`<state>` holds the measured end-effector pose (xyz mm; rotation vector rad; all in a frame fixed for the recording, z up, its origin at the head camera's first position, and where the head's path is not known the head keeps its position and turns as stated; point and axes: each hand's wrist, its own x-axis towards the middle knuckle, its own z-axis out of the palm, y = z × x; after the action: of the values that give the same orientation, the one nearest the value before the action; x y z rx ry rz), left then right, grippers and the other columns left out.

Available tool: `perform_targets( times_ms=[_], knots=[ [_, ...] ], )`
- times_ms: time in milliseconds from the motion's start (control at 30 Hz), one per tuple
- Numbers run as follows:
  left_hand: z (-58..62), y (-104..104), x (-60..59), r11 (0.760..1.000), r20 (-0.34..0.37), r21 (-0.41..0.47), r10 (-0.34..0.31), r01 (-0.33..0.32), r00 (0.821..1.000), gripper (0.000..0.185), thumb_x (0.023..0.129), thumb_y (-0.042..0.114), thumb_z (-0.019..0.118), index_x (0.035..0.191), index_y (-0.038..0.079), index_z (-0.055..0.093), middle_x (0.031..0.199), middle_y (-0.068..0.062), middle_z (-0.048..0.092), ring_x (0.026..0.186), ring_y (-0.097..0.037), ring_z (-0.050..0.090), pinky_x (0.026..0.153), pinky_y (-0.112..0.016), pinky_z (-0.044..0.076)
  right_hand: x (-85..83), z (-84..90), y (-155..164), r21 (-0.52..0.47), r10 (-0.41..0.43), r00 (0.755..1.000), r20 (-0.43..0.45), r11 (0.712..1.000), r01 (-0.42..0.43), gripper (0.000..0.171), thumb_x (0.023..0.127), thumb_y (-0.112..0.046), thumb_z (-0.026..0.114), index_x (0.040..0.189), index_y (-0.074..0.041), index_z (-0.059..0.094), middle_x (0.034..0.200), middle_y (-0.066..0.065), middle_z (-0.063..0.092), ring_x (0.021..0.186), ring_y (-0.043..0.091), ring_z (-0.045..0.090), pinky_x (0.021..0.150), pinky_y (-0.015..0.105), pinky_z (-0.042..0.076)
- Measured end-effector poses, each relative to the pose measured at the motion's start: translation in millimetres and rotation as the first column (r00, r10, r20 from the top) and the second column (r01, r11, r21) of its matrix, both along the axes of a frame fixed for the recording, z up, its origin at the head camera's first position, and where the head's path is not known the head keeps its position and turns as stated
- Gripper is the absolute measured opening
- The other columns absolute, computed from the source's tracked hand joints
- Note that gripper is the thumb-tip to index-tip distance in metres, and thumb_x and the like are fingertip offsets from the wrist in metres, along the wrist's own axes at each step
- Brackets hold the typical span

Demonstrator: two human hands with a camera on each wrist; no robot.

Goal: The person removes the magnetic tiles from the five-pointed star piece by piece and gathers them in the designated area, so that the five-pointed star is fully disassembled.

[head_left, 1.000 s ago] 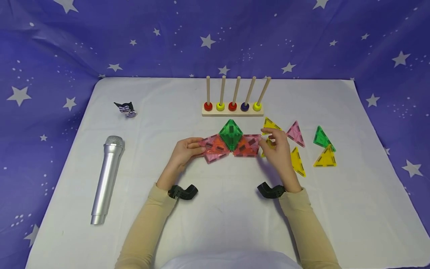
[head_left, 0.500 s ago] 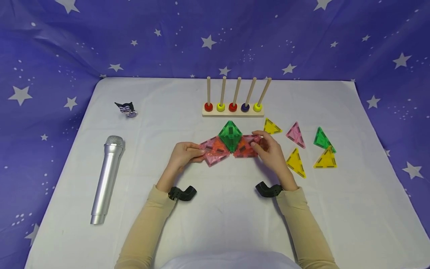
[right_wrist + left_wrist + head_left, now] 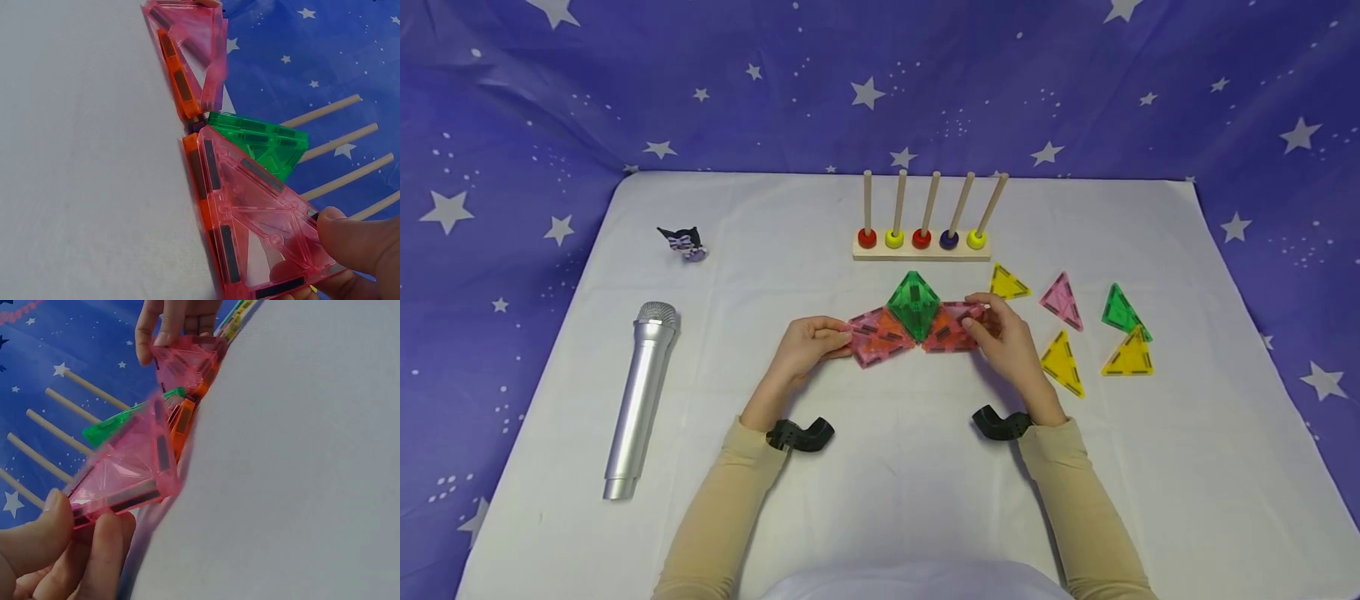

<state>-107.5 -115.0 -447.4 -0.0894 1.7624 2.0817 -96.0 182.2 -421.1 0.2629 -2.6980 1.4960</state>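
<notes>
Five loose triangle tiles (image 3: 1062, 362), five pegs (image 3: 932, 202), one microphone (image 3: 640, 400), one figurine (image 3: 682, 242).

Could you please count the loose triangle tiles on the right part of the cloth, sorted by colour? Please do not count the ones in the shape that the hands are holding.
Yellow: 3
Pink: 1
Green: 1
Total: 5 loose triangle tiles
</notes>
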Motion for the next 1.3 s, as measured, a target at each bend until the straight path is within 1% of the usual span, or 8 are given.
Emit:
perform_targets(
  times_ms=[167,200,233,533,800,1000,1167,1300],
  knots=[
    [3.4,-7,0.8,0.996,0.052,0.079,0.031,-0.035,0.998,0.017,0.089,-0.006,0.051,0.103,-0.015,0.051,0.078,-0.008,0.064,0.068,-0.017,0.063,0.067,-0.030,0.051,0.8,0.4,0,0.015,0.004,1.000,0.005,1.000,-0.005,0.030,0.089,-0.012,0.059,0.117,-0.005,0.053,0.083,0.013,0.060,0.069,0.022,0.053,0.056,0.025,0.043],
    [4.2,-8,0.9,0.995,0.058,0.091,0.034,-0.039,0.998,0.016,0.089,-0.006,0.051,0.102,-0.015,0.051,0.077,-0.008,0.064,0.068,-0.017,0.063,0.066,-0.030,0.052,0.0,-3.1,3,0.014,0.005,1.000,0.003,1.000,-0.005,0.030,0.089,-0.014,0.059,0.117,-0.007,0.053,0.083,0.011,0.061,0.069,0.021,0.054,0.056,0.024,0.043],
    [4.8,-9,0.9,0.994,0.064,0.099,0.039,-0.045,0.997,0.015,0.089,-0.006,0.051,0.101,-0.013,0.051,0.076,-0.008,0.063,0.068,-0.017,0.062,0.065,-0.030,0.052,-1.5,-8.1,6,0.017,0.006,1.000,0.001,1.000,-0.006,0.030,0.089,-0.017,0.059,0.117,-0.008,0.053,0.083,0.010,0.061,0.069,0.020,0.054,0.056,0.024,0.043],
    [7.9,-14,-0.2,0.986,0.094,0.147,0.066,-0.079,0.993,0.007,0.089,-0.005,0.051,0.096,-0.006,0.052,0.076,-0.009,0.061,0.069,-0.017,0.061,0.066,-0.033,0.052,0.5,-9.7,12,-0.004,0.001,1.000,0.024,1.000,-0.001,0.031,0.089,-0.017,0.059,0.118,-0.009,0.053,0.082,0.010,0.059,0.066,0.020,0.052,0.053,0.022,0.043],
    [14.8,-36,-4.5,0.969,0.095,0.168,0.166,-0.180,0.982,0.007,0.089,-0.006,0.050,0.096,-0.004,0.050,0.075,-0.008,0.061,0.068,-0.018,0.061,0.065,-0.032,0.052,-1.0,-9.3,13,-0.035,0.026,0.999,0.040,0.999,-0.024,0.032,0.089,-0.017,0.058,0.119,-0.008,0.053,0.079,0.011,0.057,0.063,0.020,0.050,0.050,0.023,0.042],
    [18.2,-56,-12.4,0.943,0.117,0.203,0.245,-0.264,0.963,0.006,0.090,-0.005,0.048,0.096,-0.003,0.048,0.076,-0.008,0.062,0.066,-0.019,0.061,0.066,-0.033,0.052,-1.4,-7.3,12,-0.042,0.030,0.998,0.053,0.999,-0.028,0.032,0.089,-0.016,0.058,0.120,-0.008,0.052,0.078,0.010,0.055,0.060,0.018,0.049,0.049,0.022,0.042],
    [19.8,-70,-19.8,0.934,0.121,0.150,0.308,-0.324,0.944,0.007,0.090,-0.007,0.047,0.094,-0.003,0.045,0.075,-0.007,0.061,0.064,-0.017,0.060,0.066,-0.031,0.052,-2.5,-6.7,10,-0.051,0.049,0.997,0.060,0.998,-0.046,0.032,0.089,-0.016,0.058,0.120,-0.007,0.052,0.078,0.011,0.055,0.059,0.017,0.048,0.049,0.023,0.041],
    [21.2,-76,-26.7,0.935,0.124,0.102,0.327,-0.340,0.937,0.009,0.089,-0.008,0.048,0.093,-0.001,0.044,0.075,-0.006,0.057,0.064,-0.015,0.058,0.066,-0.030,0.051,-2.7,-5.9,8,-0.054,0.050,0.997,0.061,0.997,-0.047,0.033,0.090,-0.015,0.058,0.120,-0.006,0.052,0.077,0.012,0.055,0.058,0.018,0.047,0.048,0.023,0.041]
  ],
)
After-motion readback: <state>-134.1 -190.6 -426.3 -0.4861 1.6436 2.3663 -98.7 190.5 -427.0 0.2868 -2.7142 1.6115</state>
